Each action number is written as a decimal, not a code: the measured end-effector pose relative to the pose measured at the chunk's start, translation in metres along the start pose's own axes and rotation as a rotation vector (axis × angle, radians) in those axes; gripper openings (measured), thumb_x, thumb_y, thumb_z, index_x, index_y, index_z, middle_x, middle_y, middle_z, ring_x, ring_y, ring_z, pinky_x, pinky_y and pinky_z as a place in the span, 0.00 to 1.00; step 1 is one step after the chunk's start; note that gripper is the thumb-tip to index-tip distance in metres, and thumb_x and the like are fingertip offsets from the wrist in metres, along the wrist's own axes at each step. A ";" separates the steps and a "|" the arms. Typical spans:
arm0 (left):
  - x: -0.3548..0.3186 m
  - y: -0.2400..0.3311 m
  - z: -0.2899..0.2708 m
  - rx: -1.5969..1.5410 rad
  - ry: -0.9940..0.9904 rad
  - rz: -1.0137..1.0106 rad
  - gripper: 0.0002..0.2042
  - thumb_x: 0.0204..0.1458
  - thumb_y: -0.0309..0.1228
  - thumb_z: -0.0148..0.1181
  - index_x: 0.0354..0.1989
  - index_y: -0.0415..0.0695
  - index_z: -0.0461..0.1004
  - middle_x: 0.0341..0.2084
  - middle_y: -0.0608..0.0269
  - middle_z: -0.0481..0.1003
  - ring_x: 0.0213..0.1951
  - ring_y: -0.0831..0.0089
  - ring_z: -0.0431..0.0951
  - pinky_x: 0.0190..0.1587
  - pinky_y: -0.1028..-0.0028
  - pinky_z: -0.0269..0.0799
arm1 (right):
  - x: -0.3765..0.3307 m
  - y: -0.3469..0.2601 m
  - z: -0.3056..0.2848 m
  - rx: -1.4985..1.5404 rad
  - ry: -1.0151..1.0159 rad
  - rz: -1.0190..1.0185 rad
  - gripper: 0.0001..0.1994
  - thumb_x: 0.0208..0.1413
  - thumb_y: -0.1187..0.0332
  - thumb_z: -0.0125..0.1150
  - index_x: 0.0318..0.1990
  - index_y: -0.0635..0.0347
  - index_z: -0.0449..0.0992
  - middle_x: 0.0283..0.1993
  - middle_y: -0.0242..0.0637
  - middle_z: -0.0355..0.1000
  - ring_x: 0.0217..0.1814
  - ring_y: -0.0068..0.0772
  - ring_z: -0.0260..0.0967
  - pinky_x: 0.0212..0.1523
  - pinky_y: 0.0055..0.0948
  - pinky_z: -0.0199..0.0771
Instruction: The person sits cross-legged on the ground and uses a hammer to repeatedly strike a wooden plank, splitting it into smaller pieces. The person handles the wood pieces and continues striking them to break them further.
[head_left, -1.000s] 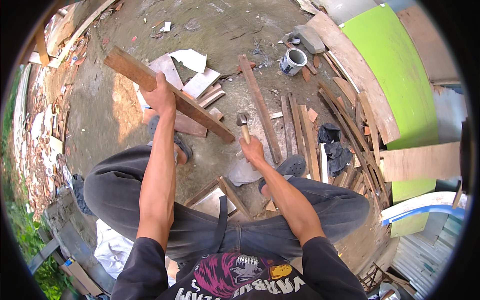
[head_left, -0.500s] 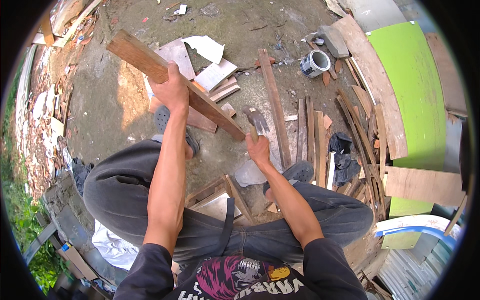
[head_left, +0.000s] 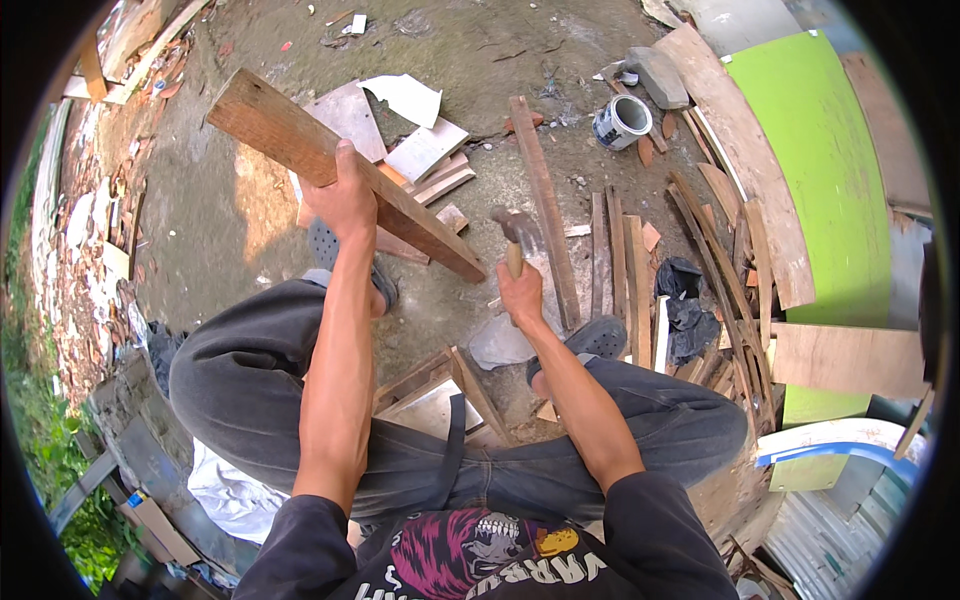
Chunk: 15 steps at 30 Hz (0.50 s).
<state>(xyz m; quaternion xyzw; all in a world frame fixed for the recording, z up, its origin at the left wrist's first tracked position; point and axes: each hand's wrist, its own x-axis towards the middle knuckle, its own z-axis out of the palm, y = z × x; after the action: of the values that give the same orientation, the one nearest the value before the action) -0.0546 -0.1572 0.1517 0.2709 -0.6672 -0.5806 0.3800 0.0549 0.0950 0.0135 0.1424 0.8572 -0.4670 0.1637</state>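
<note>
Above the bare concrete ground (head_left: 200,230), the left hand (head_left: 345,195) clenches a long, rough brown timber plank (head_left: 330,165) near its middle, stiff and probably heavy, while the right hand (head_left: 520,295) grips a wooden-handled steel hammer (head_left: 515,235) low on its handle

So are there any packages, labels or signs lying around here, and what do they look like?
Tin can: on the ground at upper right beside a grey stone, round, open top, with a white wrapper label bearing dark print.
White sheet: on the ground beyond the held plank, crumpled, blank side showing.
Small white scrap: far ground at top, roughly rectangular.
No signs or screens visible.
</note>
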 end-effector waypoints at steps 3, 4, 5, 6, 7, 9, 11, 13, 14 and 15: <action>0.002 -0.009 -0.015 -0.032 -0.086 0.017 0.19 0.54 0.35 0.64 0.46 0.32 0.71 0.38 0.55 0.76 0.40 0.68 0.76 0.46 0.68 0.71 | -0.005 0.000 0.003 -0.053 -0.218 0.301 0.19 0.53 0.59 0.60 0.33 0.72 0.75 0.24 0.56 0.73 0.30 0.50 0.77 0.35 0.45 0.74; 0.002 -0.009 -0.019 -0.044 -0.124 0.022 0.19 0.54 0.34 0.64 0.46 0.31 0.70 0.39 0.55 0.75 0.40 0.68 0.76 0.46 0.68 0.71 | -0.006 -0.006 0.002 -0.076 -0.319 0.452 0.19 0.53 0.59 0.60 0.33 0.72 0.75 0.24 0.57 0.73 0.31 0.51 0.78 0.36 0.46 0.74; 0.001 -0.009 -0.021 -0.048 -0.124 0.020 0.19 0.54 0.34 0.64 0.46 0.31 0.70 0.39 0.55 0.75 0.40 0.68 0.76 0.46 0.68 0.71 | -0.006 -0.012 -0.003 -0.052 -0.289 0.420 0.18 0.54 0.59 0.60 0.32 0.71 0.75 0.22 0.53 0.73 0.28 0.47 0.77 0.33 0.45 0.73; -0.002 -0.008 -0.022 -0.051 -0.126 0.014 0.18 0.54 0.34 0.64 0.46 0.31 0.71 0.40 0.55 0.75 0.40 0.68 0.75 0.46 0.68 0.71 | -0.008 -0.015 -0.009 -0.030 -0.259 0.392 0.17 0.54 0.58 0.59 0.31 0.70 0.75 0.21 0.50 0.72 0.26 0.44 0.76 0.31 0.44 0.73; -0.005 -0.006 -0.023 -0.053 -0.127 0.008 0.18 0.54 0.34 0.64 0.46 0.31 0.71 0.40 0.55 0.75 0.41 0.68 0.75 0.47 0.69 0.71 | -0.009 -0.018 -0.013 -0.007 -0.228 0.365 0.17 0.55 0.58 0.59 0.30 0.68 0.75 0.19 0.46 0.71 0.23 0.41 0.75 0.28 0.43 0.72; -0.007 -0.004 -0.027 -0.069 -0.155 -0.002 0.18 0.54 0.34 0.64 0.46 0.31 0.71 0.40 0.55 0.76 0.41 0.68 0.75 0.47 0.69 0.70 | -0.007 -0.027 -0.016 -0.048 -0.088 0.180 0.17 0.53 0.59 0.59 0.32 0.70 0.76 0.23 0.54 0.73 0.29 0.52 0.76 0.34 0.46 0.73; -0.009 -0.003 -0.027 -0.069 -0.157 0.017 0.18 0.55 0.35 0.63 0.45 0.32 0.72 0.39 0.56 0.75 0.40 0.69 0.75 0.46 0.69 0.70 | -0.004 -0.038 -0.018 -0.035 0.013 0.079 0.17 0.52 0.60 0.60 0.33 0.70 0.76 0.26 0.59 0.74 0.32 0.58 0.76 0.37 0.46 0.73; -0.013 0.002 -0.021 -0.062 -0.137 0.063 0.18 0.56 0.37 0.61 0.43 0.32 0.73 0.37 0.59 0.75 0.39 0.70 0.74 0.45 0.69 0.70 | -0.009 -0.027 -0.008 0.022 0.083 0.008 0.17 0.52 0.60 0.60 0.32 0.71 0.76 0.26 0.58 0.75 0.30 0.55 0.77 0.34 0.45 0.74; -0.014 0.003 -0.019 -0.065 -0.136 0.059 0.18 0.56 0.37 0.61 0.43 0.32 0.73 0.37 0.59 0.75 0.39 0.70 0.74 0.45 0.69 0.70 | -0.012 -0.018 -0.003 0.051 0.117 -0.029 0.17 0.52 0.61 0.60 0.32 0.72 0.76 0.25 0.57 0.75 0.29 0.54 0.77 0.32 0.45 0.74; -0.013 0.002 -0.019 -0.065 -0.133 0.058 0.18 0.56 0.37 0.61 0.43 0.32 0.73 0.37 0.59 0.75 0.39 0.70 0.74 0.45 0.69 0.70 | -0.014 -0.009 0.000 -0.004 -0.071 0.103 0.17 0.53 0.61 0.60 0.32 0.73 0.76 0.25 0.56 0.75 0.26 0.52 0.76 0.29 0.44 0.74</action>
<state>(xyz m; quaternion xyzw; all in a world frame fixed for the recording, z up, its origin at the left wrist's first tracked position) -0.0314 -0.1570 0.1516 0.2000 -0.6793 -0.6073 0.3601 0.0634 0.0890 0.0264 0.1696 0.8434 -0.4608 0.2181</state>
